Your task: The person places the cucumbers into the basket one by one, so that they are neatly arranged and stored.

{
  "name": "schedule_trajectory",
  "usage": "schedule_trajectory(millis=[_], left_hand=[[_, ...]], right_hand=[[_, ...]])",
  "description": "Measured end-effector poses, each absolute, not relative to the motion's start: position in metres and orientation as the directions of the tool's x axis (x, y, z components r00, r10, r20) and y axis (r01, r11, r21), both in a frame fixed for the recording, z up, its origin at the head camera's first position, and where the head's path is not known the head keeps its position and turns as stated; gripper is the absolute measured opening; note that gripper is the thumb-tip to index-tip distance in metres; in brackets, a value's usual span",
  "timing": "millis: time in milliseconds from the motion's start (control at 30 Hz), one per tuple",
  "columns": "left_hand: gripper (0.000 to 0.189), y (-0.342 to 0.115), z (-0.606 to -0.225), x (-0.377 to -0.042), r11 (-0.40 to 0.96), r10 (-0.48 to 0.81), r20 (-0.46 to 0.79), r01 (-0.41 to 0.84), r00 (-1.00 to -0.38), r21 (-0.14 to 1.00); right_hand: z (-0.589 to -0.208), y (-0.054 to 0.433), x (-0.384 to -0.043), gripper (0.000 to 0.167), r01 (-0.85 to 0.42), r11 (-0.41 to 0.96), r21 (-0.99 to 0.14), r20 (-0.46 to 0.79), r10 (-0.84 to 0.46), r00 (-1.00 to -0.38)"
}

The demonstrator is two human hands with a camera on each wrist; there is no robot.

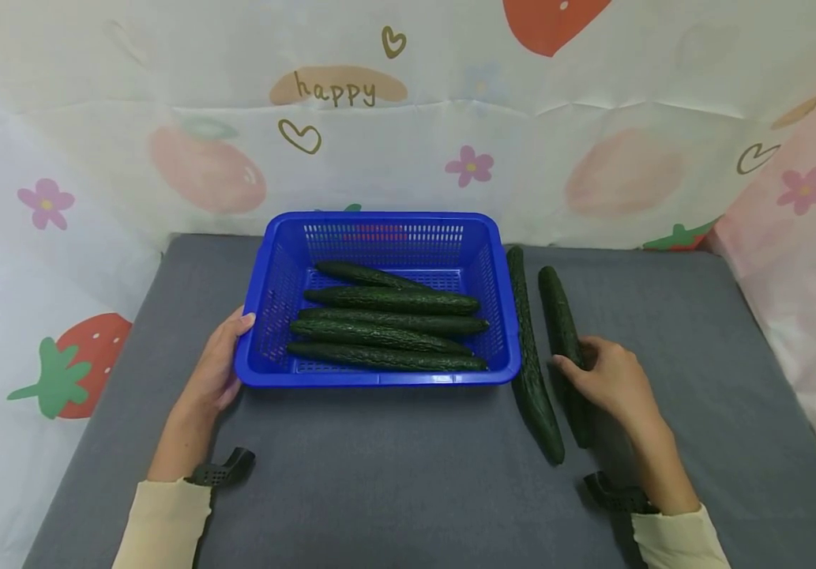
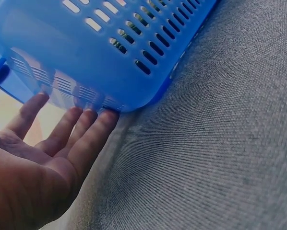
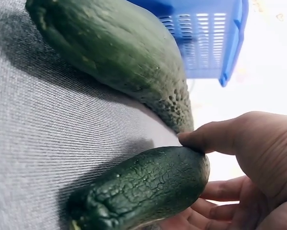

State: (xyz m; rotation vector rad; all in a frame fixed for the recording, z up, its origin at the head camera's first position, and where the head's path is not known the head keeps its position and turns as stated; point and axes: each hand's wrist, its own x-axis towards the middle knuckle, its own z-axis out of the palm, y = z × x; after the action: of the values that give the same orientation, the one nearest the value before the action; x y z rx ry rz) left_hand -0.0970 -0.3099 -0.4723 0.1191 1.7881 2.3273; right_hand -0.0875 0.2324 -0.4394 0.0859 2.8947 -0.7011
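Observation:
A blue plastic basket [image 1: 379,379] with slotted walls stands on the grey cloth, several dark green cucumbers [image 1: 393,300] lying crosswise inside it. My left hand [image 1: 219,359] holds the basket's left side, thumb at the rim. In the left wrist view, the fingers [image 2: 93,136] of that hand reach against the outer wall. To the right of the basket, my right hand [image 1: 614,379] grips a cucumber [image 1: 559,308], its thumb on the near side and the other fingers round the far side. Another cucumber [image 1: 537,395] lies between this one and the basket, close along the basket's right wall.
A grey cloth [image 1: 393,474] covers the table. Behind it hangs a white sheet [image 1: 408,158] printed with strawberries, flowers and hearts, which also lines both sides. A black strap mount [image 1: 226,468] is worn on my left wrist, and a similar one [image 1: 617,494] on my right.

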Motion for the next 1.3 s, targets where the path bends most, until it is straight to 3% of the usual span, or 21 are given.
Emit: schedule_trajectory(millis=[567, 967, 1300], left_hand=[[0.051, -0.310, -0.471, -0.096, -0.218, 0.205, -0.078, -0.123, -0.976, 0.968], [0.039, -0.308, -0.472, -0.095, -0.222, 0.211, -0.080, -0.127, -0.974, 0.967], [0.040, -0.309, -0.471, -0.095, -0.225, 0.198, -0.067, -0.112, -0.978, 0.968]], right_hand=[[-0.435, 0.244, -0.089, 0.074, 0.112, 0.852, -0.511, -0.287, -0.047, -0.957], [-0.438, 0.246, -0.084, 0.073, 0.155, 0.804, -0.574, -0.330, -0.054, -0.942], [-0.415, 0.246, -0.083, 0.073, 0.095, 0.759, -0.644, -0.219, -0.063, -0.974]])
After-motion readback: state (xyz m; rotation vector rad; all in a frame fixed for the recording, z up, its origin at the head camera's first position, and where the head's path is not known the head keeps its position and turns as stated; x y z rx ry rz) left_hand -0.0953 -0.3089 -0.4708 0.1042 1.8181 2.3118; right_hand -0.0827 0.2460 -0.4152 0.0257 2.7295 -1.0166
